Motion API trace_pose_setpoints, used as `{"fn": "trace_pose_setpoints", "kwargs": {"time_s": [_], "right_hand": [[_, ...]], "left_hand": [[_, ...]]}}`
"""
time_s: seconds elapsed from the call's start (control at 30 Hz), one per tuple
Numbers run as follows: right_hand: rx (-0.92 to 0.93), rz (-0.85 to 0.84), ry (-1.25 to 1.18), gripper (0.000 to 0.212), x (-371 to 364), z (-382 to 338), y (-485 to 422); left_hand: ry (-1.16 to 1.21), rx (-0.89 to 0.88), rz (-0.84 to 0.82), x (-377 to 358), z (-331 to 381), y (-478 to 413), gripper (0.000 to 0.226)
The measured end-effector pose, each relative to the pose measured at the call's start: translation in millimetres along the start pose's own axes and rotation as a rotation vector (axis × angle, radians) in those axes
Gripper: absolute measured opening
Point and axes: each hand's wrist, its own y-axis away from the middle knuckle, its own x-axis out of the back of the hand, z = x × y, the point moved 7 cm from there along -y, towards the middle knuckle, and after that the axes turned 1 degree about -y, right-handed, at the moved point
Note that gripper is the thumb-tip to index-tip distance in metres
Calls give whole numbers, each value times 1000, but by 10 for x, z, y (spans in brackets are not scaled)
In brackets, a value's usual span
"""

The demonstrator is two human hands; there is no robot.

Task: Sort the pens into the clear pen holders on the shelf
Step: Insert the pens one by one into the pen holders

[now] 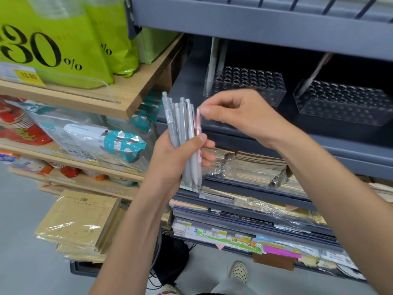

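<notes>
My left hand [177, 160] grips a bundle of several grey pens [180, 126], held upright in front of the grey shelf. A pink pen [198, 122] stands at the right edge of the bundle, and my right hand [236, 116] pinches its top end between thumb and forefinger. Behind the hands, two clear pen holders with rows of round holes sit on the dark shelf: the left holder [255, 86] has one grey pen [212, 64] leaning in it, the right holder [344, 103] has one pinkish pen [316, 71] leaning in it.
A grey metal shelf [255, 24] overhangs the holders. Stacked wrapped notebooks [255, 169] fill the tiers below. To the left, wooden shelves [127, 96] carry green bags [63, 43] and packaged goods. A foot in a patterned shoe [239, 271] stands on the grey floor.
</notes>
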Motion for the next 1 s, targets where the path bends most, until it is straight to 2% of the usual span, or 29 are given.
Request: {"fn": "trace_pose_setpoints", "kwargs": {"time_s": [0.1,0.2,0.33,0.43,0.57,0.67,0.77,0.9,1.0], "right_hand": [[-12,-35,-31,13,-5,15,31],[-56,2,-78,10,79,106,46],[-43,201,-349,9,324,171,105],[-34,294,-498,12,447,199,206],[-130,295,-394,7,463,289,382],[-134,319,-393,8,604,318,513],[-58,475,-502,15,984,321,638],[81,801,-521,10,1630,381,876],[118,993,-556,20,2027,516,1010]], "left_hand": [[12,-6,-38,-106,-11,0,20],[43,-6,-45,-160,-24,10,17],[1,25,-42,-167,-61,8,11],[-44,12,-46,-228,-73,-7,19],[-73,-22,-41,-390,-90,-60,26],[-76,-18,-37,-536,-123,-90,27],[-53,-16,12,-641,-148,-118,19],[-29,-14,44,-755,-135,-146,18],[-40,-7,47,-830,-122,-161,15]]}}
